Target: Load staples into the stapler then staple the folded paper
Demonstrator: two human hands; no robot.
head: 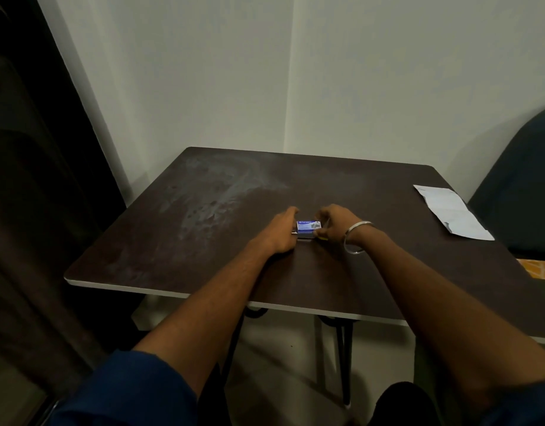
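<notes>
Both hands, left hand (282,230) and right hand (334,224), pinch a small blue-and-white cardboard staple box (309,226) mid-tabletop (203,210); a metal edge beneath is mostly hidden. White folded paper (452,212) lies far right.

Small rectangular cardboard staple box (309,226): blue and white, with blue lettering on the top band (too small to read). Flat rectangular tabletop (326,272): dark brown, pale grey-white smudges and streaks across its far left part, thin white edge band. Folded sheet of paper (452,212): white, faint grey-blue marks near its corners. Thin round metal bangle (358,236) on the right wrist: silver. Rolled-up fabric sleeve (133,392) on the left arm: dark blue. Thin bent metal table legs (345,348): black. Plain painted wall (388,72): off-white. Hanging fabric curtain (25,179): dark brown. Patterned cloth patch (538,269) at the right edge: orange with a pale criss-cross pattern.
</notes>
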